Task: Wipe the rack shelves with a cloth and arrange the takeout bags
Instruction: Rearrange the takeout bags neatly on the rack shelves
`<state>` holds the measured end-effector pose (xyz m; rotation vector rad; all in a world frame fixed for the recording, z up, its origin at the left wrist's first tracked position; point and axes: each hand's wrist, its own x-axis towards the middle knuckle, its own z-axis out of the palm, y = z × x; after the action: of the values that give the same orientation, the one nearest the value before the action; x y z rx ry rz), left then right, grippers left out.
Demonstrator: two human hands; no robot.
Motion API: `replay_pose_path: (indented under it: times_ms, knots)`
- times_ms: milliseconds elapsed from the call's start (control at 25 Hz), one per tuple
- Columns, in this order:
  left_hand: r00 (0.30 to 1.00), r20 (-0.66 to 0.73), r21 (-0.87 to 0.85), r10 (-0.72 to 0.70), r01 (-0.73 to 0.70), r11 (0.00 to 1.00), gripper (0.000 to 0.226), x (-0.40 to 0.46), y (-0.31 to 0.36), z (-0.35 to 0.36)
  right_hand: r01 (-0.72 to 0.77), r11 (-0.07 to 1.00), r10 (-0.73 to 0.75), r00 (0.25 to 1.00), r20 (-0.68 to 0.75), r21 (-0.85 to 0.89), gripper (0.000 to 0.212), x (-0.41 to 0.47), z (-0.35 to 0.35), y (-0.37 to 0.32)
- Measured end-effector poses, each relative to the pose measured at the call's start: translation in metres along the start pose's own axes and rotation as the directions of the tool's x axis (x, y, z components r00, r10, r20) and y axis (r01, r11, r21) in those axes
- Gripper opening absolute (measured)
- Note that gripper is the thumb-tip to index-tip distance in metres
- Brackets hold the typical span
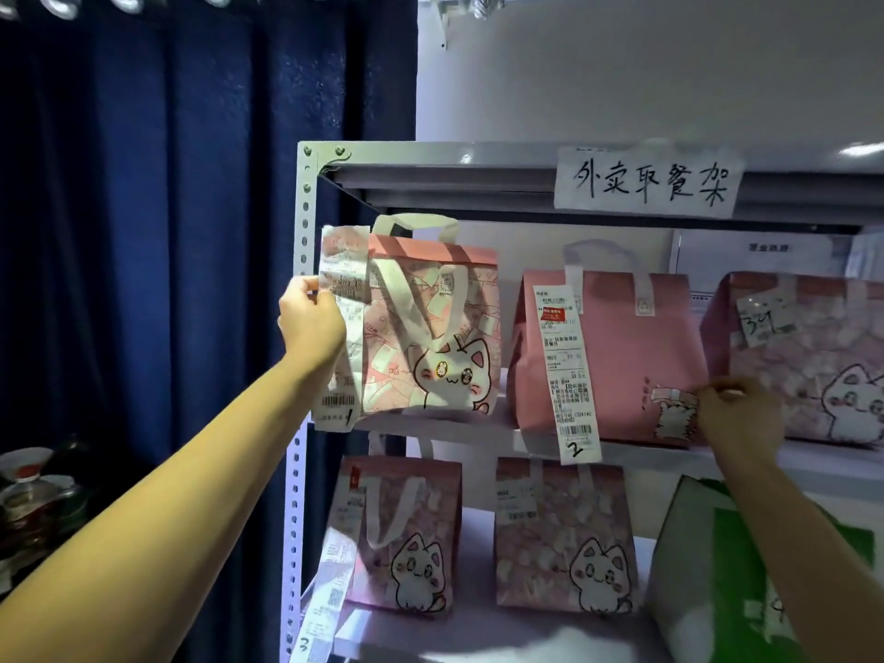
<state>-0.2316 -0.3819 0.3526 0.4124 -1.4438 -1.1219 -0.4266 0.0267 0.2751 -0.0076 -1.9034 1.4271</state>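
Right now your left hand (311, 323) is up at the rack's left post (302, 260), fingers curled & pinching the long receipt (343, 327) that hangs off the first bag (430, 323). That bag, pink w/ a cat print and white handles, looks tilted, left end out past the post, bottom at the upper shelf edge (478, 425); can't tell if it rests fully on the shelf. The receipt ends in a barcode and a handwritten 1.

Right of it on the same shelf sits the plain pink bag (622, 356), upright, w/ its own receipt (567, 370) hanging down over the shelf edge, marked 2. Your right hand (739, 413) is at that bag's lower right corner, fingers bent, tips on the bag front by the small cat picture; can't tell if it's pinching the bag or only touching. Just right of the hand is a third bag (808, 356), pink cat print, a note stuck on its front, partly cut off by the frame.

Above these, a paper sign (648, 181) w/ handwritten characters is taped to the rack's top rail.

One shelf down from the left post: a cat bag (406, 533) w/ a long receipt (330, 567) trailing down, marked 3; then a second cat bag (567, 538); then a green-and-white bag (727, 567) under your right forearm.

Left of the rack hangs a dark blue curtain (167, 232). No cloth in view.
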Motion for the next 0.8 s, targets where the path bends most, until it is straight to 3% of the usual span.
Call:
replay_pose_path:
  times_ms: [360,560,800]
  knots:
    - [0.995,0.099,0.044,-0.029,0.025,0.999,0.020,0.029,-0.015,0.058,0.043,0.988,-0.053,0.997,-0.062,-0.146,0.007,0.001,0.008,0.002]
    - [0.993,0.096,0.072,-0.066,0.060,0.996,0.020,0.050,-0.038,0.071,0.058,0.983,-0.059,0.998,0.001,-0.175,0.007,0.000,0.017,0.000]
    - [0.984,0.169,0.153,-0.053,0.027,0.988,0.036,0.054,-0.052,0.073,0.054,0.990,-0.050,0.998,0.031,-0.133,0.008,-0.003,0.017,-0.001]
